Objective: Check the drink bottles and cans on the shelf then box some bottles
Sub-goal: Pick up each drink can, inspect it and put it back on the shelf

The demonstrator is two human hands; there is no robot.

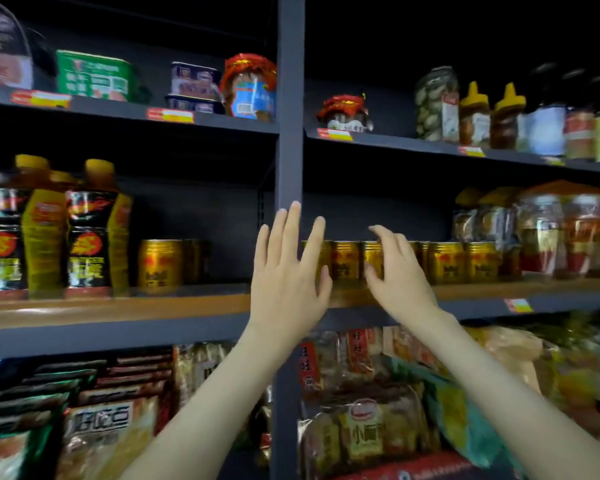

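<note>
Both hands were up at the middle shelf (118,311). The left hand (288,271) had its fingers straight and spread before the post (290,133). The right hand (395,271), fingers apart and loosely bent, hovered at the gold cans (444,261), gripping nothing. The bottles (87,233) stood far left.

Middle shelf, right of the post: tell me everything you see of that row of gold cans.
The gold cans stand upright, side by side, on the wood-topped shelf, right of the dark post. Shiny metal by the look, red and dark print too blurred to read. The left hand hides the row's left end; the right hand curves over one can, grip unclear. Jars stand beyond the right end.
</note>
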